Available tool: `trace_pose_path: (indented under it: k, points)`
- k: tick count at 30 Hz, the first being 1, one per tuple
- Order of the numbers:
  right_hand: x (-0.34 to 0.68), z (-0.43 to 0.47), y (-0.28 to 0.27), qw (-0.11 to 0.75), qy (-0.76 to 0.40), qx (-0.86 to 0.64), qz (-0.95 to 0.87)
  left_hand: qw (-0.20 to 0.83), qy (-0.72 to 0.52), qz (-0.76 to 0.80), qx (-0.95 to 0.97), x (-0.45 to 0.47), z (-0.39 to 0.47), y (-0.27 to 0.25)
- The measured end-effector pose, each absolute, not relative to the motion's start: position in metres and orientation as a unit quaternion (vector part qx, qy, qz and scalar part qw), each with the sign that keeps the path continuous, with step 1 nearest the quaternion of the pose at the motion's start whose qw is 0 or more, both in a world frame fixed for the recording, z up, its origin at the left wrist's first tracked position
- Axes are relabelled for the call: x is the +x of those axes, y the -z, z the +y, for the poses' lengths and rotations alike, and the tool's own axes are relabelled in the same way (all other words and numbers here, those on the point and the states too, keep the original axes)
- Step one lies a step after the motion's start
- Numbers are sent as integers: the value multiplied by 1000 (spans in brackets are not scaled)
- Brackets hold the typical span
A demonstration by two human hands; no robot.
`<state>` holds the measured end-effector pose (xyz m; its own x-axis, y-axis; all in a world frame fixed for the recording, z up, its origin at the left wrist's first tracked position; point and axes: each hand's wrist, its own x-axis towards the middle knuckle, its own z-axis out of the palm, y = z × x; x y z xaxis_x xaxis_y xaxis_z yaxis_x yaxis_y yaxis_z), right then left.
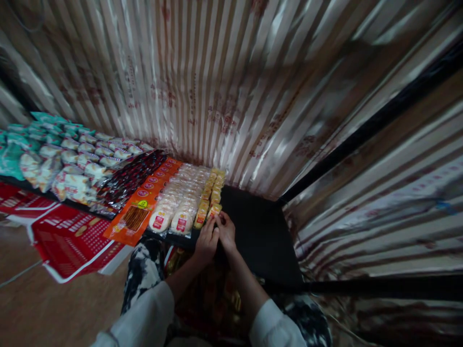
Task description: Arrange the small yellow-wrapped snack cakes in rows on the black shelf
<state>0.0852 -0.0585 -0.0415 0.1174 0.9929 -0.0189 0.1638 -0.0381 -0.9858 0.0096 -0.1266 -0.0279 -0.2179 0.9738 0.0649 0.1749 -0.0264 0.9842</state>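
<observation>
My right hand (pixel 226 232) is closed on a small yellow snack packet (pixel 214 210) at the front end of the rightmost yellow row. Close beside it, my left hand (pixel 207 239) has its fingers together at the same packet's lower edge. The fingers hide part of that packet. Another row of yellow packets (pixel 201 215) runs back along the black shelf (pixel 260 236), just left of my hands. Further left lie two rows of round white crackers (pixel 182 221) in clear wrappers with red labels.
Orange packs (pixel 126 222), dark shiny packets (pixel 132 176), white packets (pixel 74 185) and teal packets (pixel 10 152) continue leftward along the shelf. A red basket (pixel 77 241) stands below. Striped sheeting (pixel 217 86) hangs behind, with a black frame bar (pixel 361 130) at right.
</observation>
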Motion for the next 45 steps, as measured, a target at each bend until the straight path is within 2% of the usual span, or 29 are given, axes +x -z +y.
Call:
trace_pose_path:
  k: [9,14,20,33,40,45]
  points:
    - [81,-49,55,480,-421,-563,-525,442,-530,575,439,9,-115,34]
    - [81,-53,50,467,-356,-592,-552,457,-534,574,421,8,-115,35]
    - [76,-51,48,455,-349,-574,-585,464,-545,557,421,7,-117,34]
    - [78,-45,58,454,-337,-565,-601,453,-557,551,426,13,-117,38]
    - [80,-56,50,454,-380,-568,-571,463,-548,560,415,12,-121,33]
    - [85,-77,56,472,-347,-576,-570,425,-542,587,426,13,-134,35]
